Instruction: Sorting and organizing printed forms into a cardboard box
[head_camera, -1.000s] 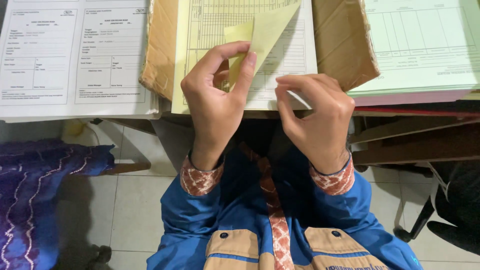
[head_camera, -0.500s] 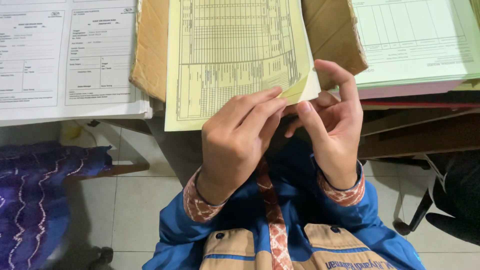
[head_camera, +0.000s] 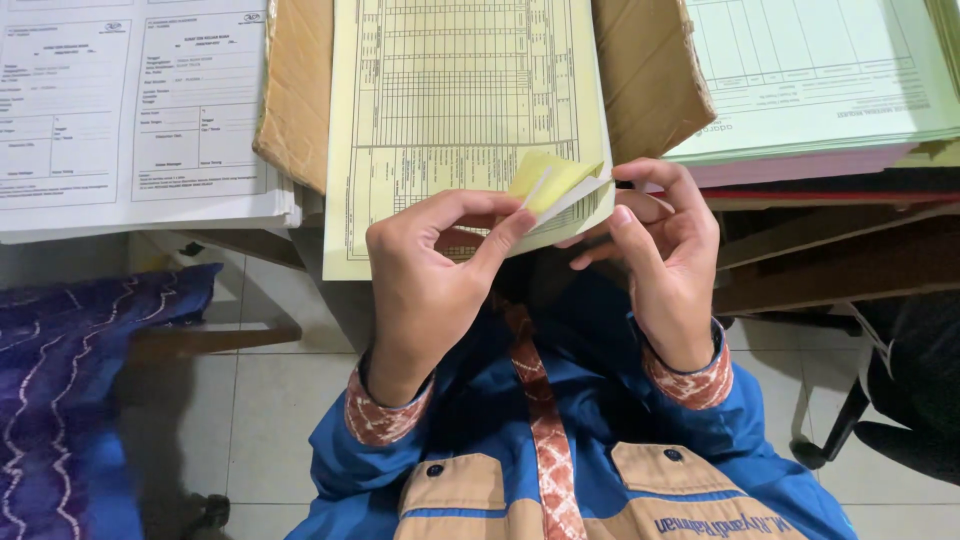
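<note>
Both hands (head_camera: 430, 270) (head_camera: 665, 260) over form's (head_camera: 460, 120) corner.

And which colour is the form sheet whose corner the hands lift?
Pale yellow form sheet, printed with dark table lines; the head view shows it.

Left hand (head_camera: 425, 290) raised, back to camera, thumb and forefinger pinched shut at upper right. Right hand (head_camera: 670, 260) just beside, palm turned inward, fingers (head_camera: 655, 178) curled, forefinger arched on top. Both wrists bent upward, forearms angled in from below.
</note>
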